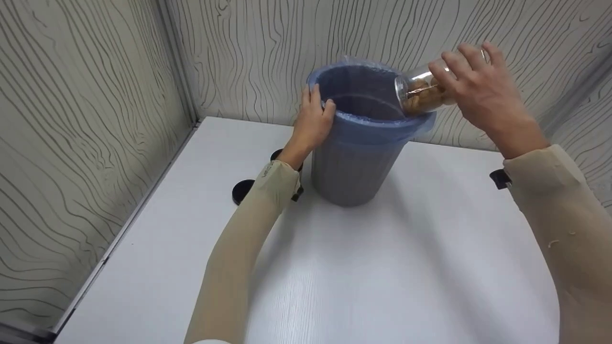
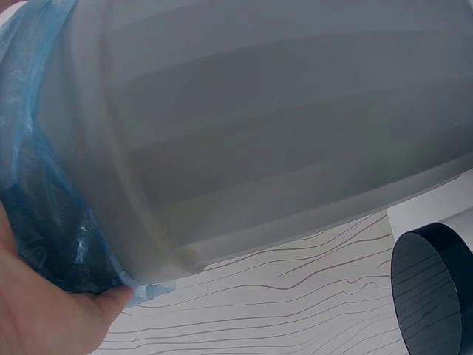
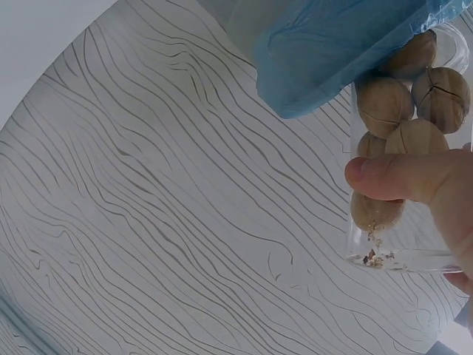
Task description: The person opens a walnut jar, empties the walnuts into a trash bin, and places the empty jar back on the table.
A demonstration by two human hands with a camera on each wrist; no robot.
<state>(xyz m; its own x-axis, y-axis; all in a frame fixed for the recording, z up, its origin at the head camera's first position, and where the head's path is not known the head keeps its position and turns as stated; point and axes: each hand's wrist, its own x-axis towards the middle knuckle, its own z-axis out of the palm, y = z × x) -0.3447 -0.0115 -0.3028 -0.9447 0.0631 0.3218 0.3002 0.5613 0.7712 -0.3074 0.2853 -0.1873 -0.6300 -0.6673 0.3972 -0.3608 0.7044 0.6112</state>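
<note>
A grey trash bin [image 1: 356, 172] stands on the white table, lined with a blue plastic bag [image 1: 382, 131] folded over its rim. My left hand [image 1: 313, 117] grips the near left rim, fingers over the edge and thumb [image 2: 111, 303] on the bag outside. In my right hand [image 1: 487, 91] is a clear jar [image 1: 425, 71], tilted mouth-down over the bin's right rim. Whole brown nuts in their shells [image 3: 384, 103] fill much of the jar, some near its mouth. Small brown crumbs [image 3: 373, 259] lie at its base. The bin's bottom is hidden.
Left of the bin, a round black lid-like thing [image 1: 242, 191] sits on the table [image 1: 334, 277], partly behind my left forearm. Another black round thing [image 1: 276, 154] shows beside my left wrist. Wood-grain patterned walls [image 1: 248, 57] rise behind and at the left.
</note>
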